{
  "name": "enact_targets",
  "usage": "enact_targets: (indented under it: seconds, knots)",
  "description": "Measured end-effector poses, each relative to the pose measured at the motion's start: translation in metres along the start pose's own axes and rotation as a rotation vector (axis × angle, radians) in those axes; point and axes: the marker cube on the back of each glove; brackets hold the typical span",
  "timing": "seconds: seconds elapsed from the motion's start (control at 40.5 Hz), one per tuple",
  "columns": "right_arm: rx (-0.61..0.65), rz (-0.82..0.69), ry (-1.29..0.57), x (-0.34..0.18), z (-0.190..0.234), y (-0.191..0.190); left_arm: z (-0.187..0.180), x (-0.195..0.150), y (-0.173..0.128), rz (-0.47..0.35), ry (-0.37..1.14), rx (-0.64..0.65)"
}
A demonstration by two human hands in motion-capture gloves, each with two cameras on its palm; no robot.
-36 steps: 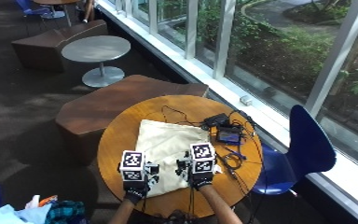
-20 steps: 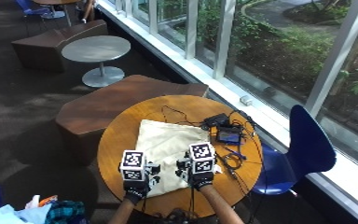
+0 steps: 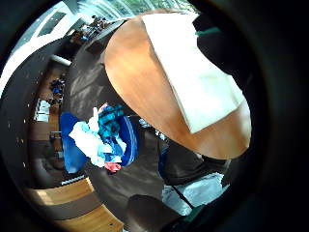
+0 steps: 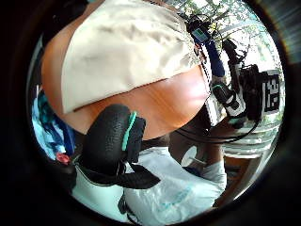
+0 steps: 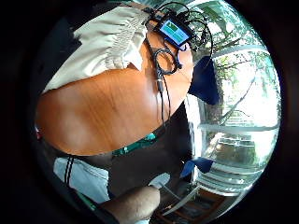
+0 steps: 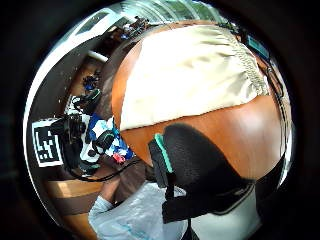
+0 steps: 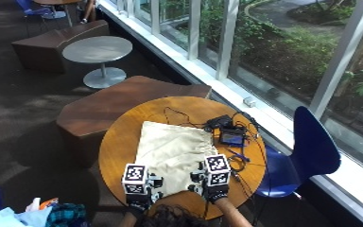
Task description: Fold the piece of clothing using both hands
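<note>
A beige garment (image 7: 172,151) lies flat on the round wooden table (image 7: 122,142), gathered waistband toward the window. My left hand (image 7: 139,197) and right hand (image 7: 216,191) hover side by side at the table's near edge, just short of the garment's near hem. Neither hand holds cloth. The left thumb side palm view shows my left thumb (image 4: 110,136) relaxed over bare wood, apart from the garment (image 4: 122,52). The right thumb (image 6: 195,165) likewise sits over wood below the garment (image 6: 190,80).
A small device with a lit screen (image 7: 233,138) and tangled black cables (image 7: 238,161) lie on the table right of the garment. A blue chair (image 7: 310,146) stands at the right. A pile of coloured clothes (image 7: 49,213) sits on the floor at the left.
</note>
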Motion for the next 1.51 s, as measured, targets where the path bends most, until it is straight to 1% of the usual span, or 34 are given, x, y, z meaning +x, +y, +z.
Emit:
enact_targets:
  seconds: [0.074,0.247,0.321,0.396,0.47,0.593,0.667,0.742,0.816,0.865,0.939,0.989,1.063,1.088,1.137,1.211,1.286,1.36,1.434,1.508]
  knots:
    - [-0.025,0.021,0.023,0.010,0.019,-0.004,0.022,0.000,-0.005,0.013,-0.001,-0.027]
    - [-0.054,0.035,0.017,0.027,0.054,-0.021,0.059,-0.002,-0.012,0.083,-0.006,-0.078]
    - [-0.059,0.031,0.011,0.032,0.065,-0.029,0.076,-0.004,-0.017,0.118,0.007,-0.091]
    - [-0.069,0.011,0.005,0.035,0.072,-0.035,0.087,-0.007,-0.023,0.130,0.001,-0.090]
    - [-0.080,-0.020,0.014,0.035,0.076,-0.041,0.096,-0.009,-0.029,0.130,-0.006,-0.051]
    - [-0.085,-0.077,0.037,0.033,0.085,-0.050,0.100,-0.011,-0.042,0.114,-0.053,0.138]
    - [-0.048,-0.082,0.064,0.034,0.091,-0.056,0.093,-0.013,-0.046,0.094,-0.122,0.249]
    - [0.031,-0.076,0.110,0.035,0.091,-0.058,0.083,-0.015,-0.054,0.086,-0.176,0.377]
    - [0.130,-0.089,0.146,0.036,0.088,-0.056,0.077,-0.012,-0.052,0.090,-0.169,0.411]
    - [0.180,-0.111,0.150,0.036,0.087,-0.055,0.070,-0.017,-0.048,0.083,-0.195,0.423]
    - [0.253,-0.170,0.138,0.038,0.082,-0.044,0.049,-0.027,-0.041,0.083,-0.217,0.468]
    - [0.333,-0.224,0.113,0.039,0.072,-0.030,0.035,-0.025,-0.024,0.112,-0.127,0.431]
    - [0.420,-0.292,0.058,0.036,0.049,-0.001,0.013,-0.023,0.012,0.179,0.044,0.299]
    - [0.421,-0.309,0.048,0.036,0.041,0.009,0.003,-0.026,0.022,0.199,0.070,0.265]
    - [0.386,-0.339,0.026,0.038,0.024,0.027,-0.018,-0.035,0.037,0.231,0.075,0.217]
    - [0.315,-0.361,-0.047,0.038,0.001,0.037,-0.044,-0.044,0.041,0.259,0.030,0.179]
    - [0.261,-0.340,-0.156,0.042,-0.017,0.021,-0.060,-0.048,0.020,0.264,-0.015,0.154]
    - [0.204,-0.288,-0.269,0.048,-0.031,-0.016,-0.072,-0.051,-0.015,0.239,-0.064,0.113]
    - [0.130,-0.235,-0.349,0.052,-0.036,-0.064,-0.074,-0.052,-0.061,0.200,-0.099,0.062]
    - [0.025,-0.171,-0.370,0.055,-0.030,-0.120,-0.057,-0.055,-0.121,0.148,-0.119,-0.022]
